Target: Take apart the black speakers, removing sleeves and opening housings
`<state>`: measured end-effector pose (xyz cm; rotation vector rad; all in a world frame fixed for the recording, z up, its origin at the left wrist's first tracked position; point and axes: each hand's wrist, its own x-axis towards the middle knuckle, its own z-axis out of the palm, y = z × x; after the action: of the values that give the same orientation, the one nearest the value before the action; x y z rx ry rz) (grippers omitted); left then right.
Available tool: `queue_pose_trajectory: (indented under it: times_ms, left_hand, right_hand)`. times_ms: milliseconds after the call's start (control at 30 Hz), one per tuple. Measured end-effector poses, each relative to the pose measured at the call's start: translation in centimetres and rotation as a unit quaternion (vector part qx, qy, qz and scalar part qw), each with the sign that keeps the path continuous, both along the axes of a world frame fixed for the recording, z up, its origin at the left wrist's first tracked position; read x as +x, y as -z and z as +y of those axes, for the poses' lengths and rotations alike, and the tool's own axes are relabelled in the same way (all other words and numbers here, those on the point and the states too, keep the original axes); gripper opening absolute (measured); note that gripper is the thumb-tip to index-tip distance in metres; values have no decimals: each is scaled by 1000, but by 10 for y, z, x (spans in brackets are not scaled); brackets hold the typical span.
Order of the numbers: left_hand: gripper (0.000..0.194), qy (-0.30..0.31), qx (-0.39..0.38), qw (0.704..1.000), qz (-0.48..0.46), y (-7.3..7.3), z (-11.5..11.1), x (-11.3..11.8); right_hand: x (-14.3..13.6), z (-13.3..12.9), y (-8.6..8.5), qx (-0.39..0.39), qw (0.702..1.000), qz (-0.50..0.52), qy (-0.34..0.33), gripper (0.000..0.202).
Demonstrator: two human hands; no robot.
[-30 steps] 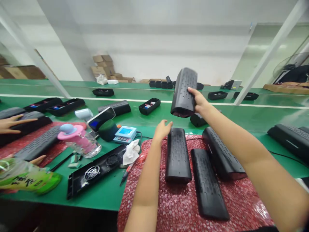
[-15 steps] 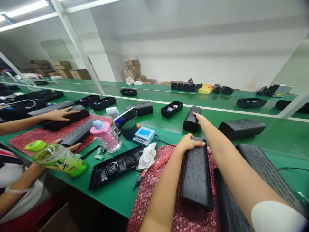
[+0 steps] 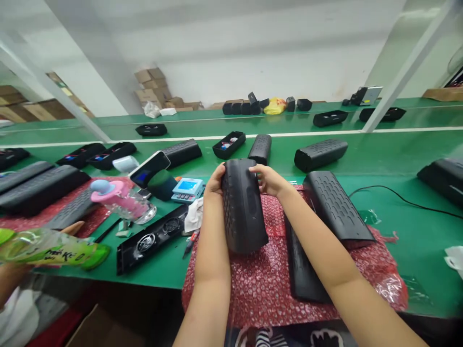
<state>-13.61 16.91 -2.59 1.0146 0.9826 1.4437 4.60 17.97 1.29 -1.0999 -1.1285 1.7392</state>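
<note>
Between both hands, a black speaker housing (image 3: 243,212) is held above a sheet of red bubble wrap (image 3: 253,279), its smooth side partly turned towards me. My left hand (image 3: 216,182) wraps round the upper left edge. The fingers of my right hand (image 3: 266,178) are on the upper right edge; some fingertips are hidden behind it. Just to the right, a patterned housing (image 3: 336,207) leans over another black shell (image 3: 306,265), both on the wrap. Behind my hands another housing (image 3: 260,148) lies on the green bench.
To the left lie a black panel with two round drivers (image 3: 154,238), a blue meter (image 3: 188,189), a white tissue (image 3: 194,215), a pink-topped cup (image 3: 125,202) and a green bottle (image 3: 54,248). A co-worker's hand (image 3: 74,228) shows behind the bottle. A black cable (image 3: 398,193) crosses the right side.
My right hand has come back from the housing on the far bench to the one in my left hand. That housing has been lifted and turned. The view has swung right.
</note>
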Motion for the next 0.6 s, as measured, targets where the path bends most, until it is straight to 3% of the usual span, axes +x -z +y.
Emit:
queue_pose_trajectory:
  times_ms: [100, 233, 433, 600]
  left_hand:
    - [57, 12, 84, 995, -44, -17, -16, -6]
    - [48, 62, 140, 985, -84, -24, -23, -3]
    - [50, 64, 132, 983, -106, -11, -13, 2]
    - [44, 63, 156, 977, -128, -3, -12, -3]
  right_hand:
    - [5, -29, 7, 61, 987, 96, -114, 54]
    - [13, -35, 28, 206, 940, 160, -217, 94]
    - [16, -32, 43, 279, 936, 107, -187, 106]
    - [14, -34, 43, 269, 928, 92, -239, 134]
